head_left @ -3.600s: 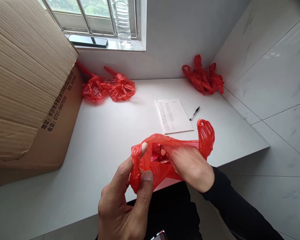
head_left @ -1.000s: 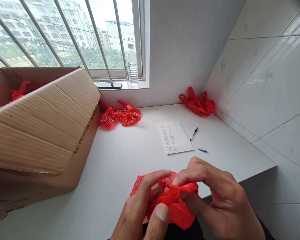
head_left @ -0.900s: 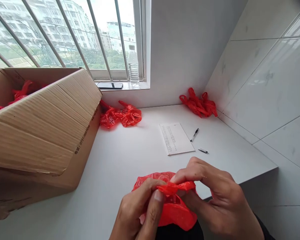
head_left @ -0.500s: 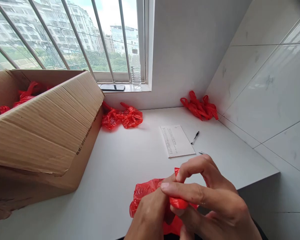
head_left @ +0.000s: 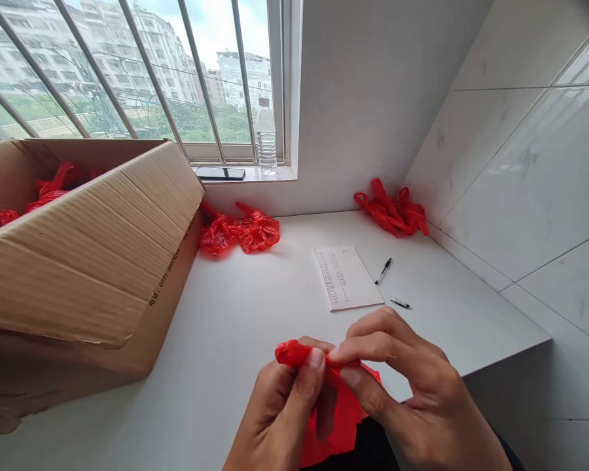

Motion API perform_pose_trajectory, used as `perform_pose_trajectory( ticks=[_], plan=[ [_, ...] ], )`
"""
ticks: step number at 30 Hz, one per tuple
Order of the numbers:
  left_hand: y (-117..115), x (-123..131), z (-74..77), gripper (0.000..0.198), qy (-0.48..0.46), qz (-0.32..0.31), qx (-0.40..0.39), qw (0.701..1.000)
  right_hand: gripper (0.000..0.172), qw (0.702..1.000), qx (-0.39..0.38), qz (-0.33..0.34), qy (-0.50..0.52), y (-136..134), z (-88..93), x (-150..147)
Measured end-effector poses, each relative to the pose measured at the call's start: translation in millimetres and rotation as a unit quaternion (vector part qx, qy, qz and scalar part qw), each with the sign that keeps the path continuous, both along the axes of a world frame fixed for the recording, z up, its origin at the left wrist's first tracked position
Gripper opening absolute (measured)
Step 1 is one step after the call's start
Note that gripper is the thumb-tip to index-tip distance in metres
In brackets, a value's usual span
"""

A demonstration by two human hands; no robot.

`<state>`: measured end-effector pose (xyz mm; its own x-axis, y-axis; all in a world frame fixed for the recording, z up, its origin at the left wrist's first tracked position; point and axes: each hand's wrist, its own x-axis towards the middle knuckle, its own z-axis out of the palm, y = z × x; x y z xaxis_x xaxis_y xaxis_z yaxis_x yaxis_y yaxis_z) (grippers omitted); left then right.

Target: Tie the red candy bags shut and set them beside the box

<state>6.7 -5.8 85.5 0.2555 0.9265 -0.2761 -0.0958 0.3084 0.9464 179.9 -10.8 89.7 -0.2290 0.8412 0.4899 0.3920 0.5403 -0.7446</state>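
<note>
Both hands meet at the near edge of the white table around a red plastic bag (head_left: 336, 418). Its gathered top is pinched by my left hand (head_left: 289, 399), thumb on top, and a twisted end sticks out to the left. From the other side, my right hand (head_left: 402, 373) grips the same bag between thumb and fingertips. The rest of the bag hangs down below the hands, over dark clothing. Part of it is hidden behind my fingers, so I cannot tell whether it is knotted.
A cardboard box (head_left: 93, 255) holding red bags stands at left. Two bundled red bags (head_left: 258, 230) lie beside it; more red bags (head_left: 392, 208) lie in the back corner. A printed booklet (head_left: 348, 278), a pen (head_left: 383, 271) and a pen cap (head_left: 400, 303) rest mid-table. A bottle (head_left: 266, 137) and phone (head_left: 220, 173) sit on the sill.
My left hand has turned so its thumb shows on top of the bag. My right hand's fingers have drawn closer in, and the bag's body has swung from the left to below the hands.
</note>
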Motion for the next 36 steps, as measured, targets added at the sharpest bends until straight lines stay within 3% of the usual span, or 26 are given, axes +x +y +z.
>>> perform_pose_trajectory(
  ticks=[6,9,12,15,19,23,26,31,36],
  plan=[
    [10.8,-3.5,1.0,0.027,-0.068,-0.032,0.034,0.997,0.024,0.999,0.014,0.003,-0.032,-3.7,-3.9,-1.9],
    [11.2,-4.9,2.0,0.026,-0.035,-0.039,0.081,0.995,0.054,0.998,-0.061,-0.001,-0.030,-0.5,-12.8,-2.2],
    [9.9,-6.4,0.9,0.025,0.001,-0.054,0.108,0.993,0.080,0.988,-0.148,0.041,-0.031,5.9,-23.7,-2.2],
    [10.2,-9.7,-3.8,0.021,0.032,-0.057,0.146,0.987,0.070,0.979,-0.192,0.062,-0.021,11.6,-30.4,-1.9],
    [14.7,-16.9,-17.1,0.006,0.134,-0.044,0.258,0.956,0.045,0.984,-0.175,0.038,-0.016,14.2,-29.4,-0.8],
    [19.3,-19.9,-33.7,0.040,0.250,0.023,0.442,0.861,0.036,0.981,-0.191,0.044,0.002,15.0,-26.4,1.1],
    [17.7,-16.9,-42.2,0.042,0.269,0.068,0.514,0.812,0.033,0.972,-0.223,0.069,0.043,18.4,-29.4,2.1],
    [9.7,-10.6,-52.7,0.032,0.252,0.134,0.532,0.797,0.038,0.955,-0.267,0.113,0.059,27.5,-35.6,2.2],
    [11.3,-12.5,-58.2,0.030,0.240,0.131,0.548,0.791,0.027,0.952,-0.261,0.143,0.074,30.7,-34.2,0.3]
  ],
)
